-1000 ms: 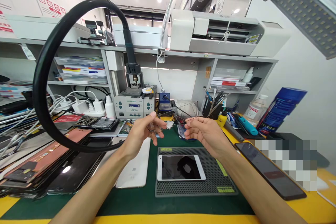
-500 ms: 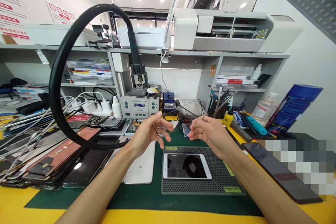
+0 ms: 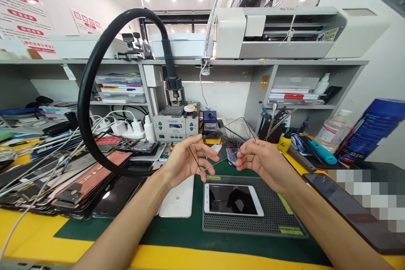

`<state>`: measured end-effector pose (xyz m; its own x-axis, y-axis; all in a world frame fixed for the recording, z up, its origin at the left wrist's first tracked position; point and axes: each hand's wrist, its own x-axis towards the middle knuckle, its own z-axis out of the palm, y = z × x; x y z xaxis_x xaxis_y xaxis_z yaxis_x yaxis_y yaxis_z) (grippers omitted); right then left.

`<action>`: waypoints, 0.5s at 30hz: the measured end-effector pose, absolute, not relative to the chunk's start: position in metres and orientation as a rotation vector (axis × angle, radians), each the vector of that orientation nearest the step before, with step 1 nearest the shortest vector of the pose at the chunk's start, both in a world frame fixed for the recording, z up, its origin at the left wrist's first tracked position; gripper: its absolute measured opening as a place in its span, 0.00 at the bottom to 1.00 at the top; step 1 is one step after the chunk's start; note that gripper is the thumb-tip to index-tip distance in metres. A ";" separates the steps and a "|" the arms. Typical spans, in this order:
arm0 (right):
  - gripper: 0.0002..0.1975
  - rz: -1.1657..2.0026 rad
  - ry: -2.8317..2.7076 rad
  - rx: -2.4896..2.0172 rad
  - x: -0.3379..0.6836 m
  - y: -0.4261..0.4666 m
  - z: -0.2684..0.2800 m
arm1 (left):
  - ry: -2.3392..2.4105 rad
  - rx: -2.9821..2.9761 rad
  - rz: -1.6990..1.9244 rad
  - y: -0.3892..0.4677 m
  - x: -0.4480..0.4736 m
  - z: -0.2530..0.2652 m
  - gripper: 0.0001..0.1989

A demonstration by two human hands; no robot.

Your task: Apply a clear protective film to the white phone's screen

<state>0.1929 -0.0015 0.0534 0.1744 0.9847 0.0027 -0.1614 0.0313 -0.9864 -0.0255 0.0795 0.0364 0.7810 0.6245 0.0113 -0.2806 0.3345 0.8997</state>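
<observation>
A thin, see-through rectangular sheet with dark edges [image 3: 218, 161] is held up between my two hands. My left hand [image 3: 186, 158] grips its left end, thumb above and fingers below. At its right end, my right hand [image 3: 261, 158] pinches the edge between thumb and curled fingers. Whether the sheet is glass or film I cannot tell. Below my hands, a white-framed tablet [image 3: 233, 199] with a dark screen lies face up on a grey perforated mat [image 3: 275, 215].
A white device back [image 3: 177, 196] lies left of the mat. Further left are stacked screens [image 3: 95, 175] and a looped black hose [image 3: 87, 93]. Behind stands a rework station [image 3: 175, 125]. At right are a dark phone [image 3: 341, 209], a clear bottle [image 3: 335, 128] and a tool holder [image 3: 274, 124].
The view has turned slightly left, so the scene sits further right. Both hands keep hold of the sheet, which is tilted a little differently and shows its near edge more plainly.
</observation>
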 end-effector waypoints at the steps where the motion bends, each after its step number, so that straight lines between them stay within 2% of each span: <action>1: 0.04 1.142 -0.974 -1.151 0.193 -0.002 0.053 | 0.372 1.075 0.606 0.080 -0.026 0.036 0.28; 9: 0.06 1.160 -1.010 -1.129 0.195 -0.002 0.051 | 0.391 1.013 0.590 0.083 -0.027 0.035 0.27; 15: 0.09 1.093 -1.190 -1.303 0.205 0.001 0.053 | 0.301 1.052 0.582 0.082 -0.030 0.036 0.27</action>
<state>0.2055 0.0005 0.0534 0.1010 0.9948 0.0113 0.0733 0.0039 -0.9973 -0.0299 0.0822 0.0364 0.8114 0.5832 0.0397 -0.3053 0.3649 0.8796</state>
